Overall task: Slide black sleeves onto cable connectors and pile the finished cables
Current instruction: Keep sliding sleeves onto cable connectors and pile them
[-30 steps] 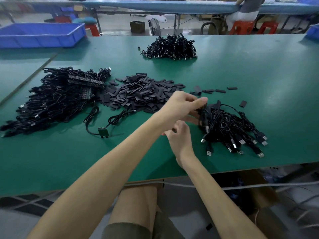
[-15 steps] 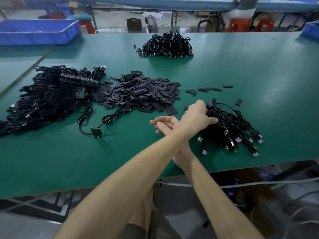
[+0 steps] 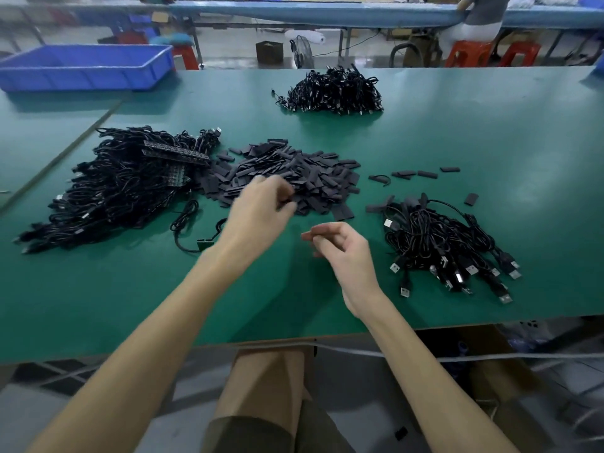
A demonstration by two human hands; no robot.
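A person sits at a green table point(image 3: 457, 152). The left hand point(image 3: 261, 212) reaches out over the near edge of a big heap of black sleeves point(image 3: 294, 171) in the middle of the table. Its fingers point(image 3: 277, 191) are bent down at the sleeves, but the hand is blurry, so I cannot tell if they pinch one. The right hand point(image 3: 346, 253) floats above the table, near the left hand. Its fingers are softly bent, the thumb is close to the first finger, and nothing is in them. Just to the right of this hand lies a pile of black cables point(image 3: 438, 243) with shiny plugs that point toward the table's near edge. A much bigger pile of cables point(image 3: 121, 191) lies on the left, touching the sleeve heap. One single cable point(image 3: 184, 223) lies beside the left wrist. Another cable pile point(image 3: 333, 91) sits far back. A few loose sleeves point(image 3: 415, 174) lie apart, to the right of the heap. A blue tray point(image 3: 88, 65) stands at the far left.
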